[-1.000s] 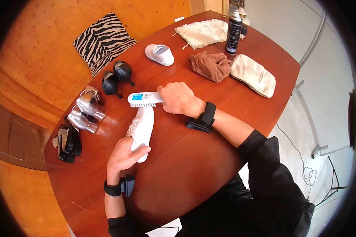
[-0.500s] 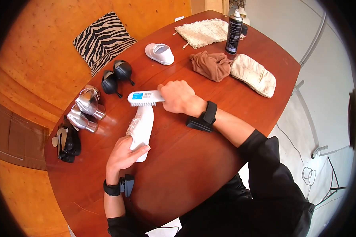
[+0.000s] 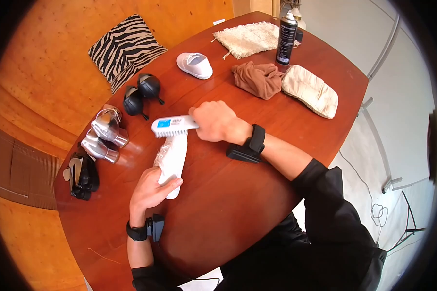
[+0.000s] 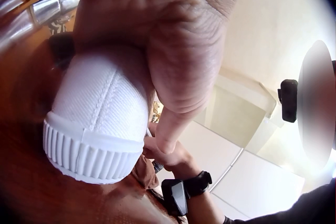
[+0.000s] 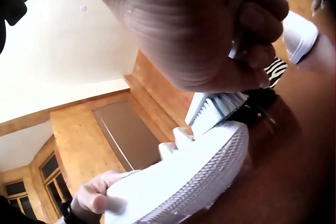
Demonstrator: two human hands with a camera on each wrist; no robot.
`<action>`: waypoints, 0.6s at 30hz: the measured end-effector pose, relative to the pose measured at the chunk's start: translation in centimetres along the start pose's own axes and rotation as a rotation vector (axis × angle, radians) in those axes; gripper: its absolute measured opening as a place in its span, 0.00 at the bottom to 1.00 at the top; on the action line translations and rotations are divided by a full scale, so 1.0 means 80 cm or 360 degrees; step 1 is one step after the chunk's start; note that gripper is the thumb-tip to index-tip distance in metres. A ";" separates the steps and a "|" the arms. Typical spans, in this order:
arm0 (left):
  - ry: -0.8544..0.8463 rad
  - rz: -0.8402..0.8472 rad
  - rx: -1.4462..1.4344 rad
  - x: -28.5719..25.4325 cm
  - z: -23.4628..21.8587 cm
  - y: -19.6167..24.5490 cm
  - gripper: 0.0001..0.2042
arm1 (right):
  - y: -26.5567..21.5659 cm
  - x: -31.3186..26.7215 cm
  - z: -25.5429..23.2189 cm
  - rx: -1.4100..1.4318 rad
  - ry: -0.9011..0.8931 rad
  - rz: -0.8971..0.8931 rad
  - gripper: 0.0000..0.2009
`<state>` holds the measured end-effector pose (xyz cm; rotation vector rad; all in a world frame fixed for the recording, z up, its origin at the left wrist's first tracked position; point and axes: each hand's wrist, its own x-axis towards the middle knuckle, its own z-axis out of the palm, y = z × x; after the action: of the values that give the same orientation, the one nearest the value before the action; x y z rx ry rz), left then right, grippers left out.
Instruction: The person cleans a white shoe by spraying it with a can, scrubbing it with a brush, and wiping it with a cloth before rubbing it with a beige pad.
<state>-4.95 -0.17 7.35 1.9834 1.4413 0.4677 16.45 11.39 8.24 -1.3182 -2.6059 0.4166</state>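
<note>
A white lace-up shoe [image 3: 174, 157] is gripped at its heel by my left hand [image 3: 150, 190], toe pointing away. My right hand [image 3: 216, 122] holds a white brush [image 3: 169, 125] with a blue label by its handle, bristles down over the toe end. In the right wrist view the bristles [image 5: 210, 115] meet the upper of the shoe [image 5: 184, 176] near its toe. The left wrist view shows the ribbed heel of the shoe [image 4: 94, 124] under my left palm [image 4: 157, 29]. Another white shoe [image 3: 194, 65] stands farther back.
Black round-toed shoes [image 3: 142, 94], silver heeled shoes [image 3: 105, 134] and black shoes [image 3: 84, 175] line the table's left edge. Toward the back right are a brown cloth [image 3: 258, 80], a cream pad [image 3: 310, 91], a spray can [image 3: 286, 40] and a cream fringed cloth [image 3: 247, 40].
The brush has shifted slightly left and toward the laces and tilted, with my right hand moving along. My left hand keeps its grip on the shoe.
</note>
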 end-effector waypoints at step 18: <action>0.0029 0.0006 -0.0001 0.000 0.002 -0.005 0.18 | -0.011 -0.003 0.007 -0.0023 0.0026 -0.0106 0.10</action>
<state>-5.14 -0.12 6.96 1.9865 1.4489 0.4884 15.76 10.65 8.01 -1.2295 -2.6358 0.3755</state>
